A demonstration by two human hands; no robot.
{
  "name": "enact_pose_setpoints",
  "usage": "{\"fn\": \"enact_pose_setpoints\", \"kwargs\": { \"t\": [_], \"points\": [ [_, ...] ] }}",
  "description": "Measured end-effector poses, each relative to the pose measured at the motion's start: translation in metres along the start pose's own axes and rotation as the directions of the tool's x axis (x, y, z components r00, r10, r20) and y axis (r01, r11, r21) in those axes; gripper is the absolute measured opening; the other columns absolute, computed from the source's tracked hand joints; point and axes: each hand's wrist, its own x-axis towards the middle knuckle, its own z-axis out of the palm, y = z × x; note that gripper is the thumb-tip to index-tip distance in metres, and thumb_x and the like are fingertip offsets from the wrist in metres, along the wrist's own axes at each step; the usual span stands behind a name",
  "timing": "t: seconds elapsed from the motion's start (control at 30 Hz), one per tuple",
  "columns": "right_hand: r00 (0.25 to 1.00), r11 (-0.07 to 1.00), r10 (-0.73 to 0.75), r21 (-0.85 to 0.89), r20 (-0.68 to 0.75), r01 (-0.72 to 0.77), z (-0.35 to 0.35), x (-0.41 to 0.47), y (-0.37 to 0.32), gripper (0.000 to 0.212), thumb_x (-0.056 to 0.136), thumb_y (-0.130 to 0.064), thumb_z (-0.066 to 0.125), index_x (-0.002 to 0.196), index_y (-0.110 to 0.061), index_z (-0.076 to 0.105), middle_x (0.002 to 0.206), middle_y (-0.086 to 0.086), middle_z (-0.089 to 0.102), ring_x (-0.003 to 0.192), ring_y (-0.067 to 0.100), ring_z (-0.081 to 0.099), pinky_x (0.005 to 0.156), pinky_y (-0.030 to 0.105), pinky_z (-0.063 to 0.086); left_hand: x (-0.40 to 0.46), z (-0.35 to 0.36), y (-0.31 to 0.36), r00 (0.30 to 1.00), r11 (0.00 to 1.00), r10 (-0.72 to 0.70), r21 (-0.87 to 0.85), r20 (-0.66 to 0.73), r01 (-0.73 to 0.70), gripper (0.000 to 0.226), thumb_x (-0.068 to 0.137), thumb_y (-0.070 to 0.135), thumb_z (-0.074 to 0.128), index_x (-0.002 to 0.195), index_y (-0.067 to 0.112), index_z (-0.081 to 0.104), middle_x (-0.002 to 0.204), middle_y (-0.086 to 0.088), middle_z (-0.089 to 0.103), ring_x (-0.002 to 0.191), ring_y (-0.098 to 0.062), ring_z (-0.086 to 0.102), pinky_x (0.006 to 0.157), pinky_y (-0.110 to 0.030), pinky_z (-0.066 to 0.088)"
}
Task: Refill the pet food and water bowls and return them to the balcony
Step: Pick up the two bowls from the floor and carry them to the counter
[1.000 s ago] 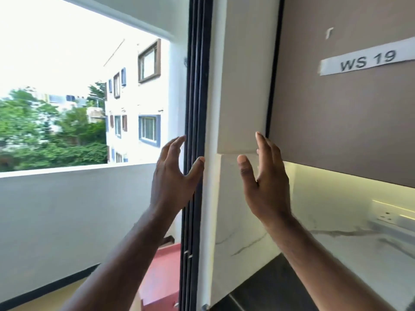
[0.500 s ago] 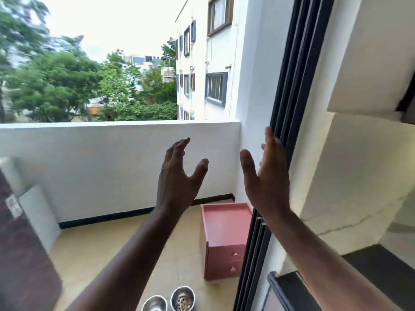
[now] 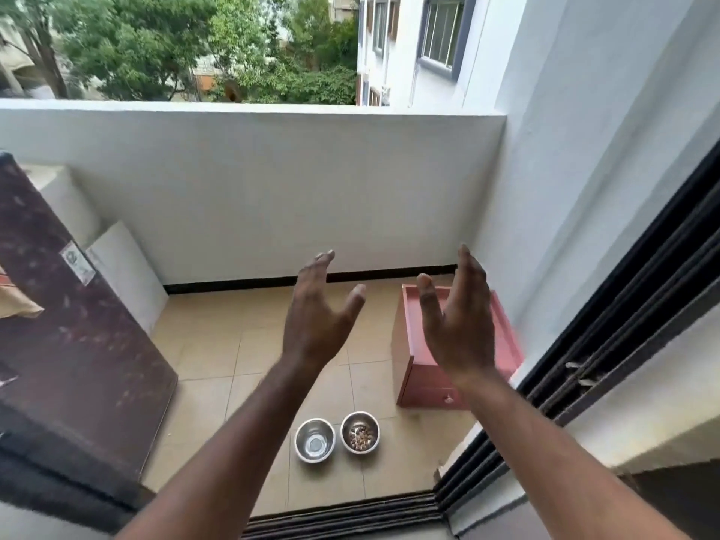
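Two steel bowls stand side by side on the balcony's beige tiles. The left bowl [image 3: 315, 440] looks bare inside or holds clear water; I cannot tell which. The right bowl [image 3: 360, 432] holds brown kibble. My left hand [image 3: 320, 313] and my right hand [image 3: 459, 317] are raised in front of me, palms facing each other, fingers spread and relaxed, holding nothing. Both hands hover well above the bowls.
A pink low cabinet [image 3: 502, 344] with a drawer stands against the right wall. A dark brown panel [image 3: 70, 325] fills the left side. The sliding door track [image 3: 343, 516] runs along the threshold, its black frame [image 3: 631, 317] at right. A white parapet [image 3: 272, 181] closes the balcony.
My view swung left and down, from the kitchen wall and cabinet to the balcony floor; the bowls came fully into sight. Both hands stayed raised and apart.
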Motion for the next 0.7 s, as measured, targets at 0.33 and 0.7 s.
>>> {"fn": "enact_pose_setpoints", "kwargs": {
  "t": [0.33,0.7],
  "points": [
    [0.940,0.977,0.197,-0.131,0.278,-0.166,0.145,-0.021,0.058,0.087,0.098,-0.072,0.032,0.164,-0.018,0.012,0.166,0.014,0.028,0.152,0.031,0.028,0.117,0.050,0.034,0.011,0.042,-0.153,0.958,0.953,-0.279,0.146,0.069,0.267,0.065,0.089,0.041,0.070,0.146,0.016,0.048,0.146,-0.006,0.053,0.137,-0.024,0.044,0.113,-0.032,0.031],
    [0.761,0.933,0.336,-0.305,0.555,-0.190,0.307,-0.073,0.168,0.081,0.103,-0.062,0.039,0.163,-0.013,0.016,0.165,0.016,0.028,0.152,0.031,0.027,0.116,0.045,0.035,-0.016,0.143,-0.327,0.761,0.783,-0.621,0.184,0.186,0.594,0.069,0.092,0.039,0.069,0.151,0.016,0.042,0.164,-0.008,0.030,0.154,-0.021,0.021,0.118,-0.025,0.017]
  ]
}}
